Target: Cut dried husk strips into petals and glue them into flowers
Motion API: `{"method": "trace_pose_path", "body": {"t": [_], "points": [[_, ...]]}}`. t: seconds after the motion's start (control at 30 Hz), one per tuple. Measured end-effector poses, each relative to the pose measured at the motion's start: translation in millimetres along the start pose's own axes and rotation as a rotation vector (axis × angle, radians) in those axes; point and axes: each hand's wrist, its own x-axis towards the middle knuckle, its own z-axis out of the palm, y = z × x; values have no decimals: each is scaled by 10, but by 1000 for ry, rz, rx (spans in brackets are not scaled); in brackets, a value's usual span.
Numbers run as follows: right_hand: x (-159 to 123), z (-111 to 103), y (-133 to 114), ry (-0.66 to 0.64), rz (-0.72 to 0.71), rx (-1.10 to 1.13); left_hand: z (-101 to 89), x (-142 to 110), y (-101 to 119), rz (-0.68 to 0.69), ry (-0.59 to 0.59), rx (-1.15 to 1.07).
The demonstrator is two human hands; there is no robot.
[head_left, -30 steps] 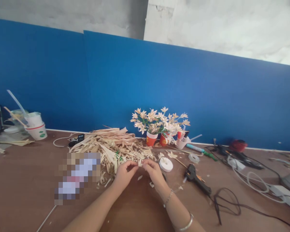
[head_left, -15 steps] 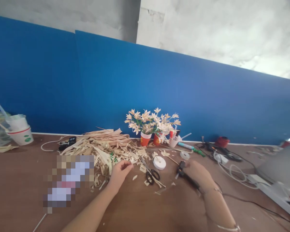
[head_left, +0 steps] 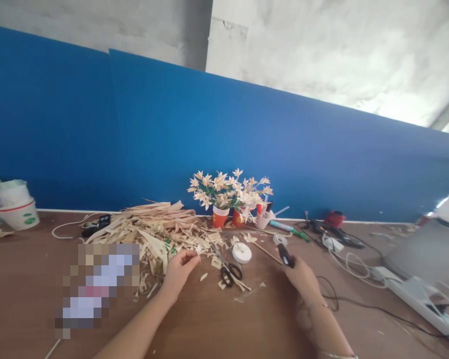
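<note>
My left hand [head_left: 181,269] is closed in a pinch at the right end of a heap of dried husk strips [head_left: 157,224]. A small pale bit shows by its fingertips, too small to name. My right hand [head_left: 301,276] is wrapped round a black glue gun [head_left: 286,255], which points up and away from me near a clear tape roll [head_left: 280,240]. Between the hands lie open black-handled scissors [head_left: 231,273], a white tape roll [head_left: 242,253] and a thin stick [head_left: 266,252]. Pale husk flowers [head_left: 228,189] stand behind in orange paper cups [head_left: 220,218].
A blue partition [head_left: 209,129] runs along the table's back. A white cup [head_left: 18,213] stands far left. At right are tangled cables, a red object [head_left: 334,219] and a power strip [head_left: 415,304]. A blurred-out patch [head_left: 97,289] covers something at left.
My right hand has turned the glue gun from lying low and pointing toward me to pointing up and away. The left hand keeps its pinch. The whole view has shifted slightly.
</note>
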Motion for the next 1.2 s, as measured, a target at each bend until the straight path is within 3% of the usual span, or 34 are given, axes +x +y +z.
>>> {"method": "trace_pose_path", "body": {"t": [0.1, 0.23, 0.3, 0.4, 0.57, 0.8, 1.2], "points": [[-43, -56, -48, 187, -92, 310, 13, -5, 9, -20, 1, -38], [-213, -176, -329, 371, -364, 643, 32, -22, 40, -54, 4, -77], [-346, -233, -560, 346, -568, 680, 39, -28, 50, -67, 8, -88], [-551, -224, -943, 159, -841, 575, 43, -31, 50, -99, 15, -106], [-730, 69, -1373, -22, -1076, 478, 35, -13, 18, -103, 21, -129], [-777, 387, -1432, -64, -1094, 516, 33, 9, -17, -124, 63, -140], [-767, 457, -1417, -73, -1081, 514, 55, -32, 62, -148, 42, -127]]}}
